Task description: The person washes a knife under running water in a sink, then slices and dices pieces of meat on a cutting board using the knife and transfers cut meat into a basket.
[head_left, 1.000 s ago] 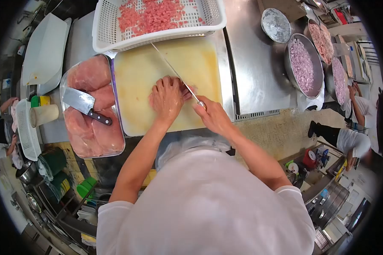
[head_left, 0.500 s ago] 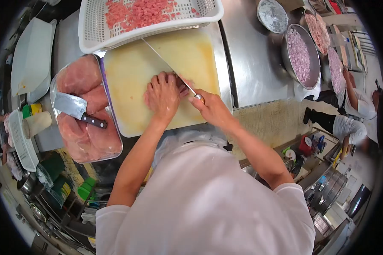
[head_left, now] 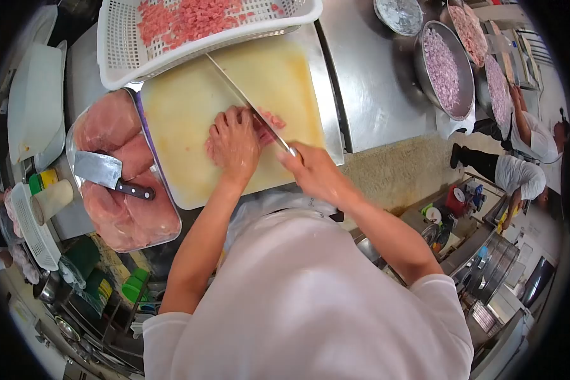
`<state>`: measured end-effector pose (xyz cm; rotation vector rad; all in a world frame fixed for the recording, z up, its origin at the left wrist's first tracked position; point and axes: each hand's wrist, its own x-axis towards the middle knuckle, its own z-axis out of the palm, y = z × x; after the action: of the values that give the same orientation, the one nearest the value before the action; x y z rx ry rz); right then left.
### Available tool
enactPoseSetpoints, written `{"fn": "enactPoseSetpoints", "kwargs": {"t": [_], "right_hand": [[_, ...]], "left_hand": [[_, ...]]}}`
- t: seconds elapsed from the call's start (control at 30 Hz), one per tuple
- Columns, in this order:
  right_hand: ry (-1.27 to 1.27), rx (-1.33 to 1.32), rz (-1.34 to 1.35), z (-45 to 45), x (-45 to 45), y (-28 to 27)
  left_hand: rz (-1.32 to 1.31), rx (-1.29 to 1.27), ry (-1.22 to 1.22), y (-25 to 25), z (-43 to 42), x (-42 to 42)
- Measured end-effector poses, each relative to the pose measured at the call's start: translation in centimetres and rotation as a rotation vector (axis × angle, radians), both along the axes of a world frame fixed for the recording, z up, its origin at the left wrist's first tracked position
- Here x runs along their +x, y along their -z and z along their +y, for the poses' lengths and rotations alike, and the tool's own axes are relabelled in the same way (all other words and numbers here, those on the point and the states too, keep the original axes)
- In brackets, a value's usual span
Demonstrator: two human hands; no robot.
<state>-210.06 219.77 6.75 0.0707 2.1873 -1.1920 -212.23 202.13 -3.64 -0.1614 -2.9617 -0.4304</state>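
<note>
My left hand (head_left: 235,144) presses down on raw meat (head_left: 211,149) on the yellowed white cutting board (head_left: 177,120), its fingers curled and partly hiding the meat. Just right of those fingertips, the long blade of a knife (head_left: 239,94) slants across the board. My right hand (head_left: 320,172) is closed round the knife's handle. Small cut pieces of meat (head_left: 273,119) lie on the far side of the blade. A white perforated basket (head_left: 123,54) of diced meat (head_left: 202,19) stands at the board's far edge.
Left of the board, a tray (head_left: 171,242) holds large raw meat pieces (head_left: 111,117) with a cleaver (head_left: 101,170) on top. Metal bowls (head_left: 465,95) of chopped purple-white food stand at far right. Two other people (head_left: 519,177) are on the right.
The whole view has shifted slightly. More small cut pieces show beyond the blade. My left hand still presses the meat, and my right hand still grips the knife.
</note>
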Motion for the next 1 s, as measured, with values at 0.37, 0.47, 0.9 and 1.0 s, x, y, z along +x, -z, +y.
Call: {"fn": "enactPoseSetpoints", "kwargs": {"t": [0.37, 0.47, 0.9, 1.0], "right_hand": [[0.062, -0.078, 0.267, -1.5, 1.0, 6.9], [0.055, -0.064, 0.179, -0.4, 0.0, 3.7], [-0.175, 0.025, 0.206, 2.6, -3.0, 3.7], [-0.158, 0.092, 0.102, 2.8, -3.4, 0.4]], "left_hand": [[-0.045, 0.020, -0.018, 0.0, -0.2, 0.2], [-0.051, 0.025, -0.022, 0.3, -0.2, 0.1], [-0.028, 0.081, -0.037, -0.4, -0.4, -0.3], [0.038, 0.253, -0.138, -0.7, -1.7, -0.4]]}}
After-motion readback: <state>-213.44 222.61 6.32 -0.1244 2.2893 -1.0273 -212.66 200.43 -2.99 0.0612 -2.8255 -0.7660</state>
